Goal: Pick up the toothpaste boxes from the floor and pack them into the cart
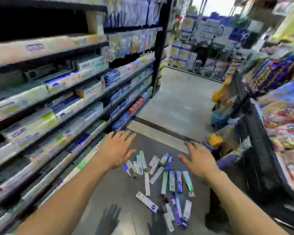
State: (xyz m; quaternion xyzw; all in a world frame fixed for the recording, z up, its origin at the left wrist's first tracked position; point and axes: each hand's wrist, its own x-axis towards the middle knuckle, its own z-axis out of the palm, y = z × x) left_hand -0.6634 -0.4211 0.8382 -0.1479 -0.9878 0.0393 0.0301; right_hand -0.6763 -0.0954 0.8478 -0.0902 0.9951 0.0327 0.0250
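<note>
Several toothpaste boxes [161, 182] lie scattered on the grey floor in the lower middle of the head view, in white, green and blue. My left hand [116, 150] hovers above the far left of the pile, fingers spread and straight, holding nothing. My right hand [198, 160] hovers above the pile's right side, also spread and empty. A dark cart [255, 167] stands to the right of the pile, partly blurred, with goods visible in it.
Shelves [61, 106] stocked with toothpaste boxes run along the left. Racks of colourful packets [282, 116] fill the right side. The aisle floor [175, 102] runs ahead to stacked goods at the far end. Hand shadows fall on the floor near the bottom edge.
</note>
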